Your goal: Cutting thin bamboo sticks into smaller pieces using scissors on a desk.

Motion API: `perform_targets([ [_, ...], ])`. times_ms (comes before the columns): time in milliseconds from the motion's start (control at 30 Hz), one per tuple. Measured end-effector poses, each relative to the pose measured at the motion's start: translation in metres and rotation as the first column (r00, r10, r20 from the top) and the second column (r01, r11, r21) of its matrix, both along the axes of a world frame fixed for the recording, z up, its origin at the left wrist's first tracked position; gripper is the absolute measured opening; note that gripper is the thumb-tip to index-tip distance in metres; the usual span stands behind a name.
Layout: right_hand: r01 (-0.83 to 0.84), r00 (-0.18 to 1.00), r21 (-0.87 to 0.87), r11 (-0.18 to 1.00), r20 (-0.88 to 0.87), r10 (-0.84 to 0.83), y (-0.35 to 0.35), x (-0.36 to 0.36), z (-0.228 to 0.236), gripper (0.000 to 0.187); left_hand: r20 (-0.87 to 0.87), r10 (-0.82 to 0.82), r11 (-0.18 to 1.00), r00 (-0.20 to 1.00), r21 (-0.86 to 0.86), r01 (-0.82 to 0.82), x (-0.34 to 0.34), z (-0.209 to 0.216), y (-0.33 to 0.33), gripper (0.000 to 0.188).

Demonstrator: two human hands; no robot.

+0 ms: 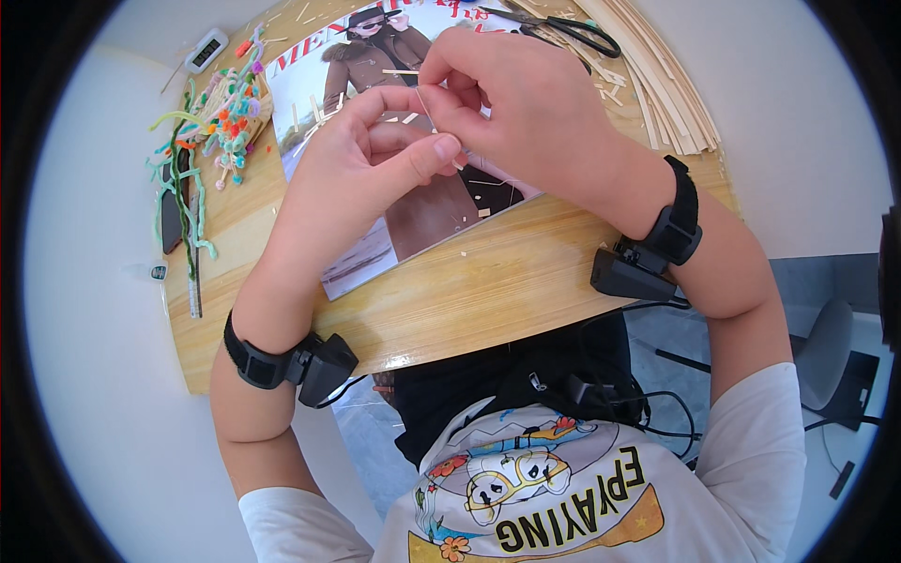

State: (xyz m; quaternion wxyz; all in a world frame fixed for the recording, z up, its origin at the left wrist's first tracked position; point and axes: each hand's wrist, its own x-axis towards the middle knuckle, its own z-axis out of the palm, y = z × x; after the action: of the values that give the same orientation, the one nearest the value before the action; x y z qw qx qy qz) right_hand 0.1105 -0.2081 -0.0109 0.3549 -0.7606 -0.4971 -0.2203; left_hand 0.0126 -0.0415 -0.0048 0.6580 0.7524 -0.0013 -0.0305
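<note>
Both hands are pinching a thin pale wooden sliver (424,101) over the glossy magazine (375,249) near the surface's far edge: left hand (375,155) and right hand (511,103) fingers closed on it. Squeezing harder is likely risking snapping it.

Light wooden tabletop (488,291) with a rounded edge, pale white floor (84,375) around it, grey office chair (831,352) at lower right, bright even light.

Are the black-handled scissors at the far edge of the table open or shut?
Slightly open. The black-handled scissors lie flat on the wooden table, blades a little parted near the pale wooden strips.
</note>
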Motion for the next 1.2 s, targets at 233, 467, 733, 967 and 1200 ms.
perform_targets([
  [233, -0.051, 0.995, 0.033, 0.998, -0.089, 0.053, -0.002, 0.001, -0.003, 0.009, 0.054, 0.104, 0.994, 0.993, 0.022, -0.105, 0.002, -0.003, 0.006, 0.029],
  [467, -0.160, 0.864, 0.099, 0.982, -0.468, 0.188, -0.004, -0.002, 0.001, 0.014, 0.327, 0.180, 0.898, 0.928, 0.330, -0.290, 0.001, -0.002, 0.007, 0.019],
  [733, -0.286, 0.665, 0.184, 0.941, -0.669, 0.333, -0.006, 0.009, 0.001, 0.014, 0.372, 0.176, 0.824, 0.911, 0.450, -0.343, 0.001, 0.004, 0.013, 0.019],
  [967, -0.337, 0.377, 0.322, 0.885, -0.815, 0.440, -0.005, 0.008, 0.006, 0.013, 0.508, 0.065, 0.796, 0.859, 0.492, -0.352, 0.001, 0.006, 0.016, 0.014],
  [1200, -0.425, 0.270, 0.348, 0.836, -0.833, 0.484, -0.007, 0.010, 0.007, 0.010, 0.445, 0.062, 0.793, 0.893, 0.521, -0.315, -0.002, 0.008, 0.013, 0.013],
])
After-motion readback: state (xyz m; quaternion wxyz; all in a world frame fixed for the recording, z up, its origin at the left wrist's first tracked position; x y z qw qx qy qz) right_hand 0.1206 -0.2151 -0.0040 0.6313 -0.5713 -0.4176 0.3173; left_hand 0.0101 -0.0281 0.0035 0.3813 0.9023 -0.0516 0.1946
